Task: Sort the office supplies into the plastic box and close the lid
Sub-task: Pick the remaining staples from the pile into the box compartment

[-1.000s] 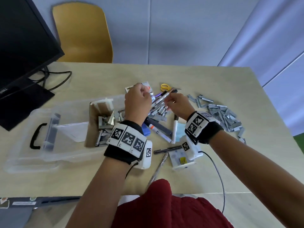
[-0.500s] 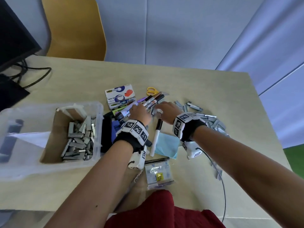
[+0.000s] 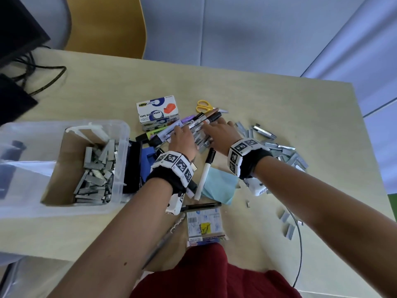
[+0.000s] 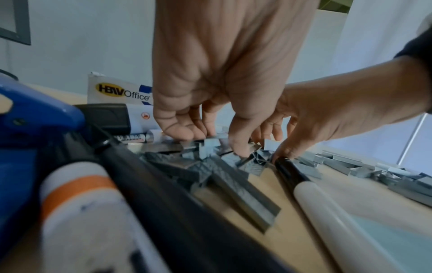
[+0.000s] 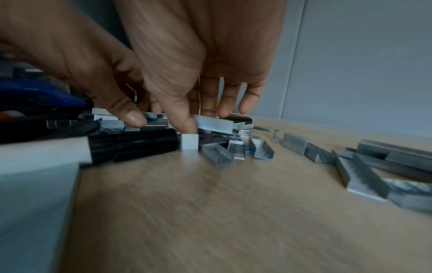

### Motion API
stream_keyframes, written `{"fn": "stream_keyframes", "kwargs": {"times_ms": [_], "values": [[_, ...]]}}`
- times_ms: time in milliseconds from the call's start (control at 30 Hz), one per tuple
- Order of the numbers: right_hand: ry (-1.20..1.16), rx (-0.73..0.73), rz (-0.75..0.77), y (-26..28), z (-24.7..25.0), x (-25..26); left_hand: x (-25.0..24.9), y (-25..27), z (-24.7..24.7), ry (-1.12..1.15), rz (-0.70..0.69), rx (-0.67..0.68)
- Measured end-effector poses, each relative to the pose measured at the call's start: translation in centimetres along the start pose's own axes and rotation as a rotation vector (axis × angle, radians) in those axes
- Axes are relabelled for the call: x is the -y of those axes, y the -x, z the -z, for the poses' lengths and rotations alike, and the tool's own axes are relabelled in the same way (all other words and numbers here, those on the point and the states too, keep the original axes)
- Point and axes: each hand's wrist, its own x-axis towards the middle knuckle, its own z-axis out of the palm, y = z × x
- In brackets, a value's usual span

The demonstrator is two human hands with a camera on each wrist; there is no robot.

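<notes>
A loose pile of grey staple strips (image 3: 200,139) lies mid-table beside a bundle of markers (image 3: 193,123). My left hand (image 3: 182,134) reaches down into the pile. In the left wrist view, the thumb and curled fingers of the left hand (image 4: 210,140) pinch a few staple strips (image 4: 205,149). My right hand (image 3: 217,130) is just right of it, fingers fairly straight. In the right wrist view, the tips of the right hand (image 5: 203,120) touch the strips. The clear plastic box (image 3: 126,134) stands at the left. Its cardboard compartment holds many staple strips (image 3: 96,173).
More staple strips (image 3: 285,151) are scattered to the right. Around the hands lie a tape dispenser carton (image 3: 158,109), yellow scissors (image 3: 203,105), a white marker (image 3: 206,173), a light blue pad (image 3: 219,186), a blue stapler (image 3: 148,155) and a plastic packet (image 3: 204,224). A monitor and cables (image 3: 43,78) are far left.
Both hands have dropped from above the pile down onto the staple strips. My head has moved, so the box now appears further left.
</notes>
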Motion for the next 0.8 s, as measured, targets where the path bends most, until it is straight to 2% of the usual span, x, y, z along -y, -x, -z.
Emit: {"fn": "stream_keyframes", "kwargs": {"times_ms": [167,233,367,433,500,567,600,667,733,800], "values": [[0.036,-0.006,0.015,0.9,-0.2,-1.1,0.0,0.0,0.1,-0.067,-0.020,0.049],[-0.105,0.014,-0.036,1.3,-0.2,-1.6,0.0,0.0,0.1,-0.096,-0.070,0.039],[-0.662,-0.073,-0.322,1.3,0.0,-2.2,0.2,-0.2,0.1,-0.053,-0.092,0.035],[-1.163,-0.089,-0.464,1.3,0.4,-2.2,0.3,-0.2,0.3,0.038,-0.076,0.037],[-1.687,-0.059,-0.529,1.5,0.7,-2.1,0.2,-0.1,0.9,0.266,-0.020,0.042],[-1.900,-0.015,-0.502,1.6,1.0,-2.0,0.3,-0.1,1.5,0.530,0.062,0.046],[-1.905,-0.004,-0.482,1.5,1.0,-2.1,0.4,-0.1,1.8,0.666,0.098,0.043],[-1.762,0.000,-0.470,1.2,1.1,-2.1,0.4,0.1,2.3,1.005,0.157,0.064],[-1.530,0.002,-0.446,0.8,1.0,-2.0,0.4,0.5,2.6,1.333,0.185,0.123],[-1.255,-0.017,-0.412,0.5,0.9,-1.7,0.4,1.0,2.9,1.551,0.188,0.161]]}}
